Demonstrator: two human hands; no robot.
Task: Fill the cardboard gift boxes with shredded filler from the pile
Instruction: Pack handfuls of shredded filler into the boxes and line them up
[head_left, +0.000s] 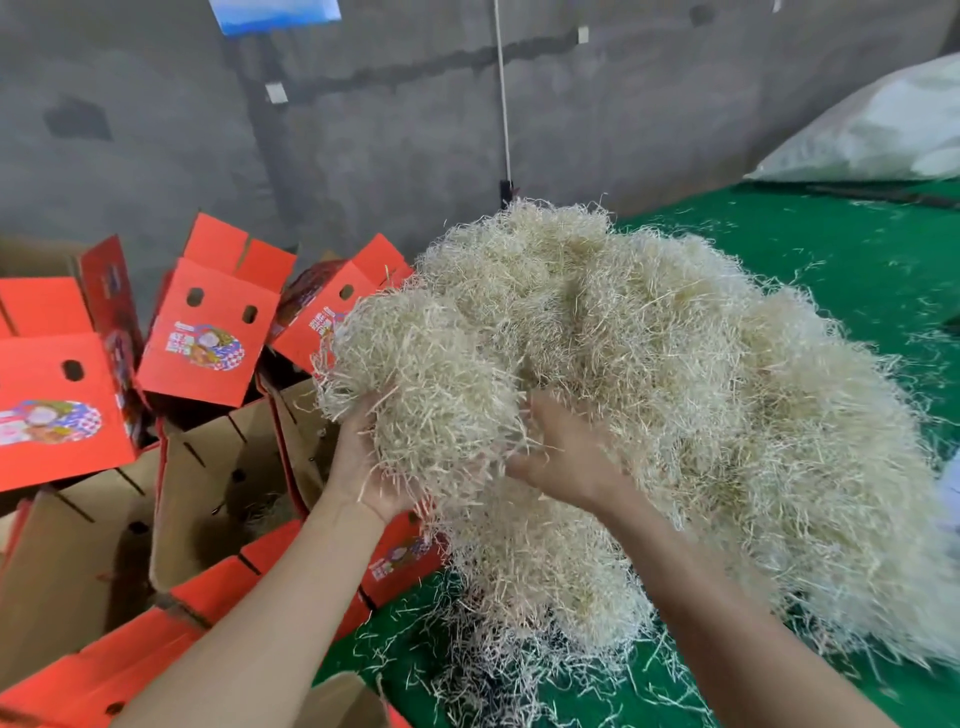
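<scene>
Overall: a pale pile (701, 389) of shredded filler is seen heaped on a green surface (857, 270), with red cardboard gift boxes (208, 332) crowded just beside it on the left.
Clump: a large clump (431, 364) is held raised at the pile's left edge, above the nearest boxes; its right side is merged with the pile.
Left hand: the left hand (363, 462) is cupped palm-up beneath the clump, with its fingers curled into the strands.
Right hand: the right hand (566, 457) is set against the clump's lower right side, thumb spread, fingers pushed into the filler. The fingertips are hidden, so it cannot be told whether a grip is closed.
Hand spacing: the hands are kept apart, with the clump's underside between them.
Box condition: flaps are stood up or tilted. The outsides are red, printed with a coloured label and punched with oval holes.
Open box: one open box (218, 499) is shown brown inside, left of the left wrist; a few strands are seen at its bottom.
Loose strands (493, 675): these are scattered over the green surface at the pile's foot.
Background: a grey wall (363, 130), a white cord (503, 93) hung down it, and a white sack (883, 124) at the upper right are noted.
</scene>
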